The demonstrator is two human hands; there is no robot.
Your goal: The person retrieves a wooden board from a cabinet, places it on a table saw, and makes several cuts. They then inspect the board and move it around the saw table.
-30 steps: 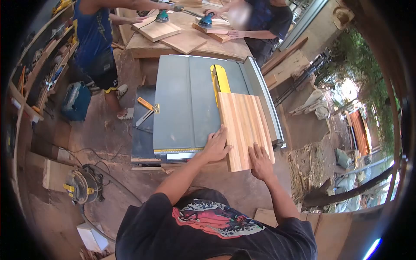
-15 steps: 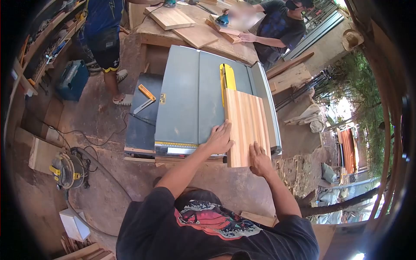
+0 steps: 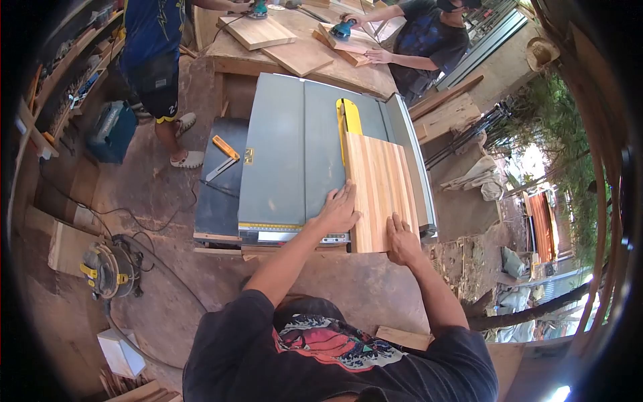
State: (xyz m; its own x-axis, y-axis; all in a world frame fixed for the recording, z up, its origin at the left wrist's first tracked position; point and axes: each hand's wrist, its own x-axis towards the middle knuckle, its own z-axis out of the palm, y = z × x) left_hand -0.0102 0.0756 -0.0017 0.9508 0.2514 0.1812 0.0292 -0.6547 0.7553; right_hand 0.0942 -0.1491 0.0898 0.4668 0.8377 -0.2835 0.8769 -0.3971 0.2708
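A striped, edge-glued wooden board (image 3: 382, 191) lies flat on the grey table saw (image 3: 278, 154), beside the rip fence (image 3: 414, 161). Its far left corner is against the yellow blade guard (image 3: 349, 117); the blade itself is hidden. My left hand (image 3: 338, 209) holds the board's left edge, fingers pointing forward and thumb by the near part of that edge. At the near right corner, my right hand (image 3: 403, 241) grips the board with its fingers on the top face. The underside of that grip is hidden.
Behind the saw, a co-worker (image 3: 429, 47) holds a teal sander (image 3: 342, 29) on boards at a workbench (image 3: 308, 80). Another person (image 3: 154, 60) stands at the left. A square (image 3: 224, 158) lies on the side table. A shop vacuum (image 3: 110, 271) and hose are on the floor.
The board has slid slightly forward along the fence, farther beside the blade guard, with both my hands still on it. The view has shifted a little.
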